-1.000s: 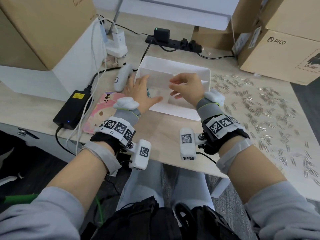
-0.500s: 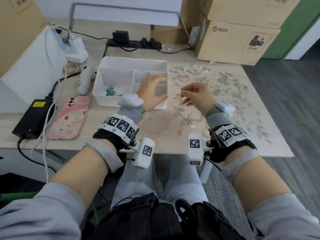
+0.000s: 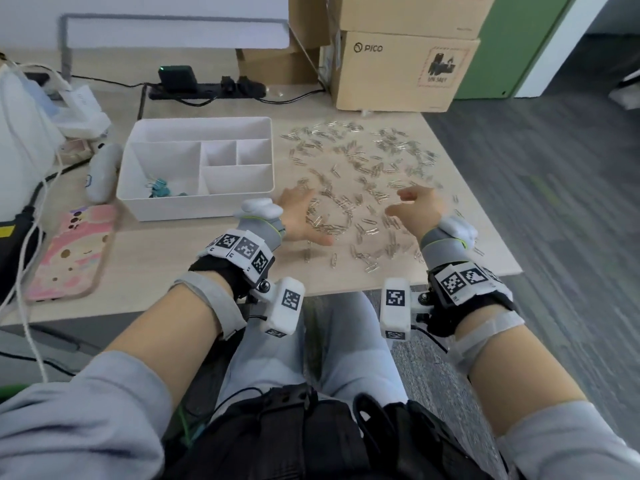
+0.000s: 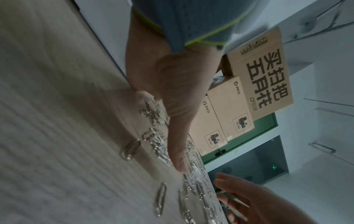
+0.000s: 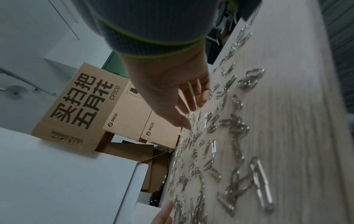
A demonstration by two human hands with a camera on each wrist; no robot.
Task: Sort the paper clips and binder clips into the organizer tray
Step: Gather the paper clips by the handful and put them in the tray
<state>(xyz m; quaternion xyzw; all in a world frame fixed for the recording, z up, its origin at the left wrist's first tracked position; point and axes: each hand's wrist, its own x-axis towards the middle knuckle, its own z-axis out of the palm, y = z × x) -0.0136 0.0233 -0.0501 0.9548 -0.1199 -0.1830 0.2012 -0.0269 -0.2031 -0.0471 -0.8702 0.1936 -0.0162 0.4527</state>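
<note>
Both hands, left hand (image 3: 299, 220) and right hand (image 3: 417, 206), spread empty over the paper clips (image 3: 363, 174); gathering a bunch for the organizer tray (image 3: 194, 202) looked next.

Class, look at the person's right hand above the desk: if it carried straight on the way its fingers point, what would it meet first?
Most likely the loose paper clips on the desk: the right hand hovers open, fingers angled forward and down toward them. Depth is hard to judge.

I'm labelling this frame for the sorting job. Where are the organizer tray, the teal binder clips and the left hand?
organizer tray (image 3: 194, 205), head view, on its near white wall.
teal binder clips (image 3: 160, 190), head view, middle of the cluster in the tray's large left compartment.
left hand (image 3: 297, 218), head view, on the palm over the paper clips.
</note>
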